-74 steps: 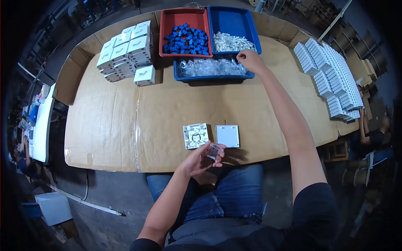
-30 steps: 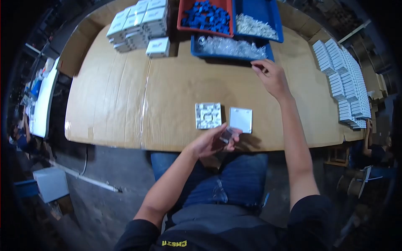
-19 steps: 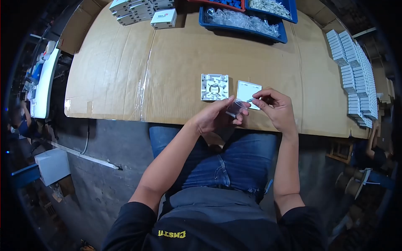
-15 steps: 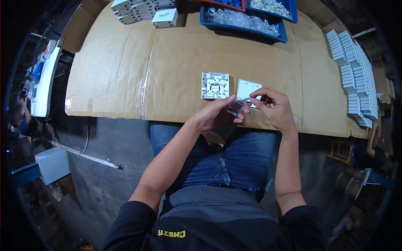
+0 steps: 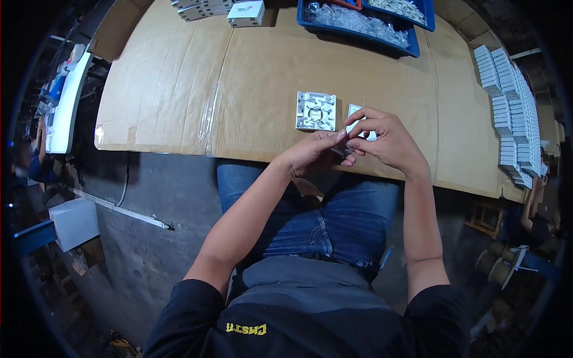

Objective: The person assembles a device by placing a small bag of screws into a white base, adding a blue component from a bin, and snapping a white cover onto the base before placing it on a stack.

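Note:
My left hand (image 5: 311, 156) and my right hand (image 5: 382, 138) meet at the near edge of the cardboard-covered table (image 5: 179, 89). Between their fingertips is a small clear plastic bag (image 5: 345, 149), held by the left hand, with the right hand's fingers pinched at its mouth on a small white part that is mostly hidden. Just beyond the hands lie a white square base (image 5: 316, 111) with ribs facing up and a white flat cover (image 5: 356, 113), partly hidden by my right hand.
A blue tray (image 5: 358, 36) of clear bags stands at the far edge, with another blue tray of white parts (image 5: 406, 7) behind it. White boxes (image 5: 246, 12) are stacked far left. Rows of white plates (image 5: 510, 101) lie at the right. Another person sits at the right edge (image 5: 540, 209).
My right hand left the far trays and came back to the left hand with a small white part. Both hands now close together on the clear bag. The view tilted down.

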The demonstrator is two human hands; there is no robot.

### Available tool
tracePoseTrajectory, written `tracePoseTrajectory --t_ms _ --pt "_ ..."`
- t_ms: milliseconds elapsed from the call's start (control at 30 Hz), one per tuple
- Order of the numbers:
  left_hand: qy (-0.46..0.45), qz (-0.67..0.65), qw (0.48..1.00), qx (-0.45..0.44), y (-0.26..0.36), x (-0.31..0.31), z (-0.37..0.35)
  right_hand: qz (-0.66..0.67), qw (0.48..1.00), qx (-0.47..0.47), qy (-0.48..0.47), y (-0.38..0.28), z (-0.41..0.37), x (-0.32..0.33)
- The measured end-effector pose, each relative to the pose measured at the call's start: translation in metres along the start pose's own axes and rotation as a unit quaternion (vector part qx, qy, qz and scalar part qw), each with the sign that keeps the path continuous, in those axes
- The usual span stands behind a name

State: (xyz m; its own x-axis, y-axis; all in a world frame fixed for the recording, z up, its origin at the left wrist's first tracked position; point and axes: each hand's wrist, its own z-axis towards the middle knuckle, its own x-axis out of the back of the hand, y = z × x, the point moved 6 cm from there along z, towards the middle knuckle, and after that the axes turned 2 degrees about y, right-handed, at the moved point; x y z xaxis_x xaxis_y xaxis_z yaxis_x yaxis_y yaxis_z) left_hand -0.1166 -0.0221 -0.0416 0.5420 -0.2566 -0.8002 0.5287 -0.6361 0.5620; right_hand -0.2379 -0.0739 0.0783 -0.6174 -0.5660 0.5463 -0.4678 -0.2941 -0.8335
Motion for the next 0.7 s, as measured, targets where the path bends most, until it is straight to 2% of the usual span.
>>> tracePoseTrajectory --t_ms 100,200,400,500,700 --pt "-0.017 -0.007 1.000 -0.009 -0.001 0.002 0.002 0.007 1.000 0.003 -0.011 0.002 0.001 -0.003" --pt "0.014 -0.020 1.000 0.008 0.000 0.001 -0.002 0.030 0.999 -0.020 -0.033 0.007 0.001 -0.006" --pt "0.000 -0.030 1.000 -0.002 -0.002 0.000 0.001 0.005 0.998 0.016 -0.054 -0.002 -0.001 -0.005" --pt "0.031 -0.049 0.998 0.005 -0.004 0.004 0.002 0.021 0.997 0.017 -0.066 0.003 -0.001 -0.006" --pt "0.021 -0.029 0.999 0.020 -0.001 0.001 -0.001 0.063 0.997 -0.028 -0.037 0.006 -0.001 -0.006"
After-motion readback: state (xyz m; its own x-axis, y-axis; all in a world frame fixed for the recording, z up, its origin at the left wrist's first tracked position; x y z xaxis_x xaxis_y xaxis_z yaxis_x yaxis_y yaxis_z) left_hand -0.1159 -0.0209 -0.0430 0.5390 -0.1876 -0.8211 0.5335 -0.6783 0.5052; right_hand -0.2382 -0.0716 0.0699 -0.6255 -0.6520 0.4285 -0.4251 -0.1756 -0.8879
